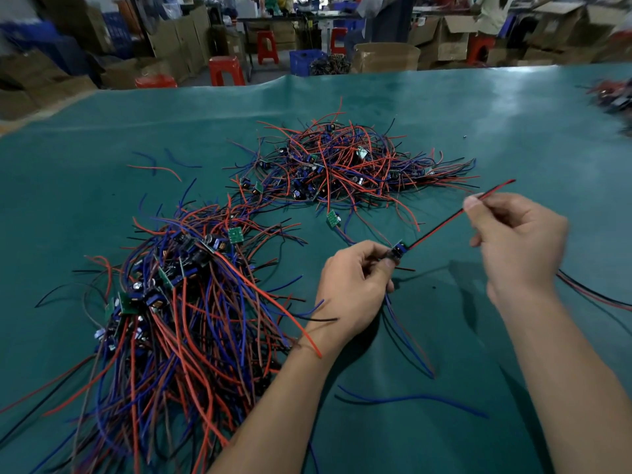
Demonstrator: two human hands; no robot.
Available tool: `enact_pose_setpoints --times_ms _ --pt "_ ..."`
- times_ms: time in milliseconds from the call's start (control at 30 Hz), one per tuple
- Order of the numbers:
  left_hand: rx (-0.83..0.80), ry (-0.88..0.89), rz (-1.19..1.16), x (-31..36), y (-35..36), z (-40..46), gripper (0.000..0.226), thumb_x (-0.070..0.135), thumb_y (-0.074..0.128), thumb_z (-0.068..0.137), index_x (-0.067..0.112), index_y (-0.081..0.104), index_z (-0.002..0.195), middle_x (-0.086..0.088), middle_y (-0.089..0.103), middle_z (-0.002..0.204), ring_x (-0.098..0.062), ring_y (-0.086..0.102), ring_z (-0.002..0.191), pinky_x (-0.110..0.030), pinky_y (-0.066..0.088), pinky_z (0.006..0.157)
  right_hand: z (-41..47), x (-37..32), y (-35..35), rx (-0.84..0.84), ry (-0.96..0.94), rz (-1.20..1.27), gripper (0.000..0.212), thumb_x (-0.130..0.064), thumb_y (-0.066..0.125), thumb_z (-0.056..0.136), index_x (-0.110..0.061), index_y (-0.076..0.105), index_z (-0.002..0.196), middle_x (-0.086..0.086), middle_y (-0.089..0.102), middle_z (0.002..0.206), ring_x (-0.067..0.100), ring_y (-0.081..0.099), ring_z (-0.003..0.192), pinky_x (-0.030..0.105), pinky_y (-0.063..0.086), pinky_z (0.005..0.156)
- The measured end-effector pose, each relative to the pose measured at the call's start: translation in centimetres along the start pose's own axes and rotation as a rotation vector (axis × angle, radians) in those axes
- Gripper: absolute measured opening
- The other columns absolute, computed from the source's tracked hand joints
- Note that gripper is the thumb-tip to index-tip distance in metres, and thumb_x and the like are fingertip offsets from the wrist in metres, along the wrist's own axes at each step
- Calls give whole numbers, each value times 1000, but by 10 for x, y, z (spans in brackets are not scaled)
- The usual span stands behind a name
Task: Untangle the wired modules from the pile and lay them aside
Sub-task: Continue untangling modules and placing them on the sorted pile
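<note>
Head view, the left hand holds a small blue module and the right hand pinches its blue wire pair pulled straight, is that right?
Not quite: the head view shows the right hand pinching a red and black wire pair, not blue. The left hand does hold the small blue module.

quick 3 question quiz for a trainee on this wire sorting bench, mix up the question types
1. True or false: the left hand grips a module clear of both heaps.
2. Which wires does the right hand pinch? A) blue pair B) red and black pair C) none
3. Fill in: the tangled pile lies farther away, while the combed bundle lies on the person's ____ side.

Key: 1 true; 2 B; 3 left
</note>
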State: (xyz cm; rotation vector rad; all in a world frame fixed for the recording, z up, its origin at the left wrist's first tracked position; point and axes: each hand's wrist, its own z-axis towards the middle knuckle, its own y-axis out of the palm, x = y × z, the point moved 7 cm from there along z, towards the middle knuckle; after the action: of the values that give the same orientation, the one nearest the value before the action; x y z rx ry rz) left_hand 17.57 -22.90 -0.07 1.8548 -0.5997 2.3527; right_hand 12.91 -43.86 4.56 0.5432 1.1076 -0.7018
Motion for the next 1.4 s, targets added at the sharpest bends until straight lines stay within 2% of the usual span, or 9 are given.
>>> enact_pose_setpoints --times_ms 133,267,433,533,667,800,1000,1200,1400 --pt "8 7 54 0 -1 -1 14 14 61 97 21 66 85 4 64 59 -9 58 59 -31 51 71 4 -1 -22 197 33 78 17 -12 74 89 -24 69 77 -16 65 61 1 53 49 17 44 47" --pt "103 -25 -10 -4 -8 1 13 15 60 98 13 69 90 5 63 58 -5 48 51 -20 40 54 7 7 -40 373 95 51 7 -17 67 93 -17 67 85 -2 60 70 3 54 48 21 43 45" --pt "236 -51 -65 -10 -16 3 17 13 58 99 18 64 84 6 63 56 -5 50 50 -24 43 56 -4 23 -6 103 335 120 21 -12 61 95 -13 66 74 1 64 64 10 51 45 20 35 37" --pt "280 -57 -89 -13 -19 3 21 15 57 99 22 62 80 8 63 54 -4 52 49 -27 45 57 -23 33 23 -100 683 341 22 -13 53 96 -5 70 83 3 66 60 11 55 47 17 41 42" --pt "291 -51 -65 -16 -19 4 21 19 55 100 21 61 80 9 64 55 -4 51 47 -27 43 55 -36 40 34 -39 909 760 27 -6 43 99 -2 69 92 7 72 71 11 63 51 15 47 47" --pt "306 -58 -89 -18 -21 4 23 19 51 103 21 57 81 7 63 54 -10 51 45 -30 44 54 -39 40 40 -60 805 679 26 6 40 98 -1 65 96 10 74 72 12 67 54 16 52 50" --pt "242 20 -17 -8 -16 3 27 18 52 102 22 56 77 9 60 51 -7 47 45 -26 40 51 -59 21 74 -518 371 88 8 -4 73 89 -10 74 94 5 73 81 15 64 67 24 47 51" --pt "212 30 1 -5 -15 2 19 17 59 99 16 65 80 2 60 56 -19 53 53 -39 49 58 -55 13 73 -554 242 107 9 -14 83 79 -12 78 85 8 77 82 12 66 72 21 48 52" --pt "148 51 65 1 -10 0 18 16 61 97 15 68 80 0 61 57 -20 55 56 -39 50 61 -44 10 63 -420 145 83 9 -8 80 84 -14 78 79 2 72 71 12 57 60 21 47 52"
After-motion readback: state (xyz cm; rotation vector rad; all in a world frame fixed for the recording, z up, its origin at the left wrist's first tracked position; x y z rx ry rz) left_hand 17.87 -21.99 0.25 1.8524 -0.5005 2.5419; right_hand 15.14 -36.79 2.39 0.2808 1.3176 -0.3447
